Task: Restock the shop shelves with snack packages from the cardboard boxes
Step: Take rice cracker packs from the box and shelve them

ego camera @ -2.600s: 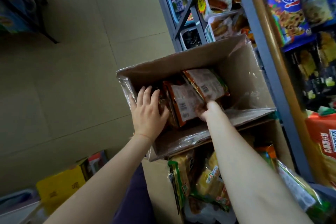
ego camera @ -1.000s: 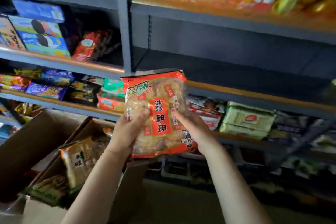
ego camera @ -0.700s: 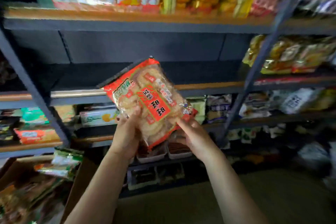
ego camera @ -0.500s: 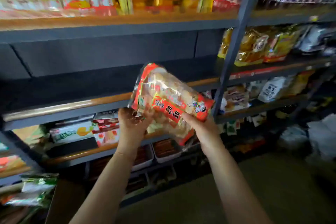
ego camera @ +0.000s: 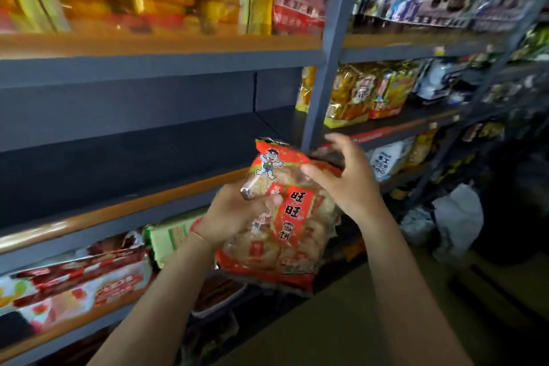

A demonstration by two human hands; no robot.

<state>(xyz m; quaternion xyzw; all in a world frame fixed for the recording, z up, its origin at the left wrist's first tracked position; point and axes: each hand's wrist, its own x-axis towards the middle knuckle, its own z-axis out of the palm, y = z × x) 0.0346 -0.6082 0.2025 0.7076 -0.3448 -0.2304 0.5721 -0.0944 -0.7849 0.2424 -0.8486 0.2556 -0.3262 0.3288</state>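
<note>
Shelf [ego camera: 124,211] behind; left hand [ego camera: 234,214] grips cracker bag [ego camera: 285,226], right hand [ego camera: 346,184] half-open on it.

floor [ego camera: 371,321]: tan, below the grey upright post [ego camera: 323,68]
white plastic bags [ego camera: 454,217]: on the floor, right of the post

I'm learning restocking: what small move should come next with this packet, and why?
Probably lift the rice cracker bag forward onto the bare dark shelf: the left hand grips it, the right hand steadies its top, just below the shelf edge.
</note>
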